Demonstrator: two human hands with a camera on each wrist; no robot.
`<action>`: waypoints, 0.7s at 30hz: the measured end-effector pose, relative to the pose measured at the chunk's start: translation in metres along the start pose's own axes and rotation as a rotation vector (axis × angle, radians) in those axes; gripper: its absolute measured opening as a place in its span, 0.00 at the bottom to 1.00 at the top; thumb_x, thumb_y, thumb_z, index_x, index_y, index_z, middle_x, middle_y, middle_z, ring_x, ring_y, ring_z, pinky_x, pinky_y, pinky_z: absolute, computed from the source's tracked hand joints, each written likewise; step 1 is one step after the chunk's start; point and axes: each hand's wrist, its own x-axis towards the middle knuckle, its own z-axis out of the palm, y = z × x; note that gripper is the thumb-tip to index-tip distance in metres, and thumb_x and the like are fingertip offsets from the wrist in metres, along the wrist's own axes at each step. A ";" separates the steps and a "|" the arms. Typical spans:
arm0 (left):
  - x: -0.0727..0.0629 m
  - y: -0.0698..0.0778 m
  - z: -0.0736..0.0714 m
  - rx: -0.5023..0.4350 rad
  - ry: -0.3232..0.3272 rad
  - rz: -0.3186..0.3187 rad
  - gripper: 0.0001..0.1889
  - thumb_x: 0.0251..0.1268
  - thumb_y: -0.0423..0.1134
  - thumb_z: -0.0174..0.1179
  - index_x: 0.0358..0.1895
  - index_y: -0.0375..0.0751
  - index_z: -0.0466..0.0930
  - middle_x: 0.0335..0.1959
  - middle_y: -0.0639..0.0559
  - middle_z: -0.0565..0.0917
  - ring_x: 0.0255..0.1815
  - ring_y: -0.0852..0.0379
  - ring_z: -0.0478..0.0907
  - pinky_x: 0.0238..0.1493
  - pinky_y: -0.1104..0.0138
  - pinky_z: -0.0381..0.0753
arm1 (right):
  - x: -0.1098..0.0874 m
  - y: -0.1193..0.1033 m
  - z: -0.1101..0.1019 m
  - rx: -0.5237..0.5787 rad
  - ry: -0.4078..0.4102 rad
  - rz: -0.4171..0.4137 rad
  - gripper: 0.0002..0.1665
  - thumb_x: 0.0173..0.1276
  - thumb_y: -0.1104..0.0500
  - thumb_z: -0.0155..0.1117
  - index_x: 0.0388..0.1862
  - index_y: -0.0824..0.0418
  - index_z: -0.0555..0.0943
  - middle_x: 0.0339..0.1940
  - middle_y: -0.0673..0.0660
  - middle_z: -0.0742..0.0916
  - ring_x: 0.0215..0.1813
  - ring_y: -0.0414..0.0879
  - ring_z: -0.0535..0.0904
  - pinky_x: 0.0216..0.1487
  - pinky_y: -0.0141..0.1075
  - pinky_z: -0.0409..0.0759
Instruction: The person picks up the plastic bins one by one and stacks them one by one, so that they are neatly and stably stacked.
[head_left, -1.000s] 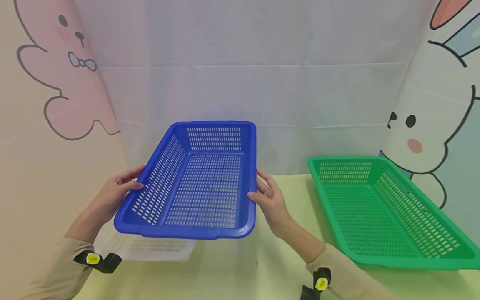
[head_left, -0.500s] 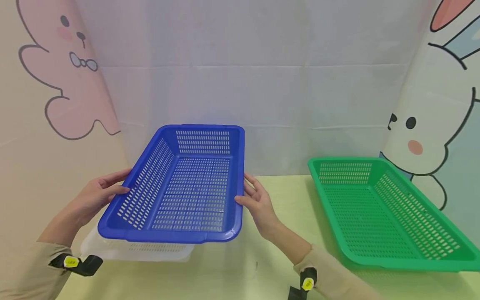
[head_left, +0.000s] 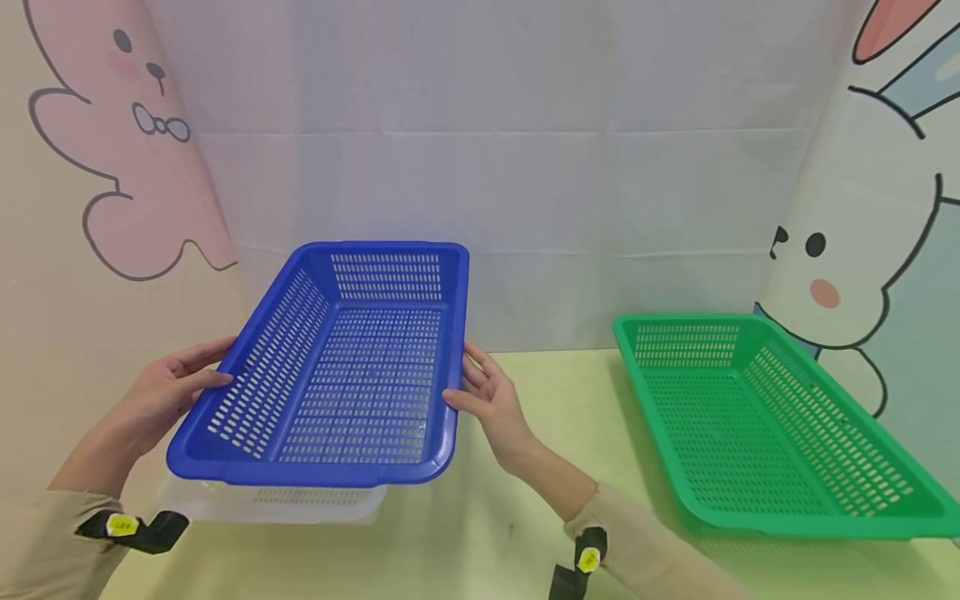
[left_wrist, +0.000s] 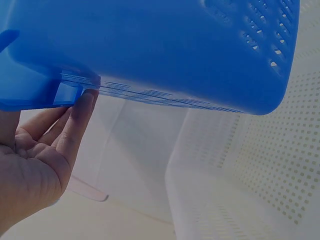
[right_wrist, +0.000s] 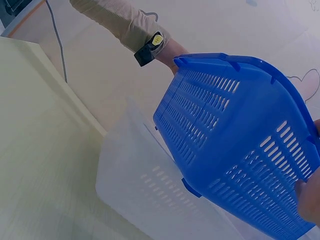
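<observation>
A blue perforated plastic basket (head_left: 300, 473) is held in the air, tilted so its inside faces me. My left hand (head_left: 161, 387) grips its left rim, thumb on top and fingers underneath. On the opposite side my right hand (head_left: 495, 412) holds the right rim the same way. Under the blue basket is a white perforated basket (head_left: 285, 504), mostly hidden in the head view. From the left wrist, the left fingertips (left_wrist: 86, 102) touch beneath the blue rim. The right wrist view has the blue basket's outer wall (right_wrist: 220, 150) above the white basket (right_wrist: 125, 175).
At the right a green perforated basket (head_left: 780, 525) sits above another perforated surface that shows faintly below it. The pale yellow tabletop (head_left: 547, 375) meets a light cloth backdrop (head_left: 510, 183). Cartoon-printed cloth hangs on both sides.
Both hands have carried the blue basket leftward, so it now covers more of the white basket. It dipped slightly and then rose again. The green basket stays in place.
</observation>
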 end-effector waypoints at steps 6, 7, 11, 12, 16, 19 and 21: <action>-0.001 0.000 -0.003 -0.087 0.031 -0.017 0.20 0.64 0.31 0.51 0.51 0.65 0.74 0.40 0.72 0.79 0.33 0.63 0.81 0.31 0.70 0.81 | 0.003 0.004 0.004 -0.008 -0.018 -0.012 0.42 0.58 0.73 0.54 0.70 0.69 0.49 0.68 0.69 0.60 0.66 0.63 0.58 0.61 0.39 0.67; 0.000 -0.001 -0.003 -0.107 0.033 -0.020 0.20 0.64 0.31 0.51 0.51 0.65 0.74 0.40 0.71 0.79 0.33 0.62 0.81 0.31 0.69 0.81 | 0.003 0.004 0.004 -0.013 -0.020 -0.016 0.42 0.58 0.73 0.55 0.70 0.69 0.49 0.68 0.69 0.59 0.66 0.64 0.58 0.61 0.38 0.66; 0.000 -0.002 0.000 -0.121 0.052 -0.030 0.20 0.64 0.31 0.52 0.52 0.64 0.74 0.40 0.73 0.79 0.33 0.63 0.81 0.30 0.69 0.81 | 0.003 0.006 0.002 -0.029 -0.040 -0.039 0.43 0.58 0.72 0.57 0.69 0.71 0.48 0.68 0.70 0.59 0.66 0.65 0.57 0.61 0.39 0.65; 0.000 -0.002 0.000 -0.116 0.057 -0.030 0.21 0.64 0.31 0.52 0.53 0.64 0.74 0.40 0.73 0.79 0.33 0.63 0.81 0.30 0.69 0.81 | 0.002 0.006 0.001 -0.033 -0.047 -0.043 0.43 0.59 0.72 0.57 0.69 0.71 0.48 0.68 0.70 0.59 0.66 0.65 0.57 0.61 0.39 0.65; 0.000 -0.004 0.001 -0.117 0.069 -0.043 0.23 0.64 0.33 0.53 0.59 0.60 0.70 0.40 0.74 0.78 0.32 0.64 0.81 0.30 0.69 0.81 | 0.002 0.005 0.001 -0.053 -0.057 -0.053 0.43 0.59 0.71 0.57 0.69 0.71 0.48 0.68 0.70 0.60 0.66 0.65 0.57 0.61 0.41 0.65; -0.001 -0.005 0.002 -0.112 0.080 -0.055 0.24 0.64 0.35 0.53 0.62 0.59 0.67 0.39 0.74 0.79 0.31 0.63 0.82 0.29 0.67 0.82 | 0.003 0.004 0.003 -0.070 -0.051 -0.062 0.42 0.59 0.72 0.56 0.69 0.71 0.48 0.68 0.70 0.60 0.66 0.65 0.58 0.61 0.40 0.65; -0.002 -0.005 0.001 -0.099 0.092 -0.059 0.25 0.64 0.37 0.54 0.64 0.60 0.66 0.38 0.75 0.79 0.30 0.62 0.82 0.28 0.66 0.82 | 0.004 0.003 0.004 -0.076 -0.048 -0.068 0.42 0.59 0.72 0.56 0.69 0.71 0.48 0.68 0.70 0.60 0.66 0.65 0.58 0.61 0.39 0.66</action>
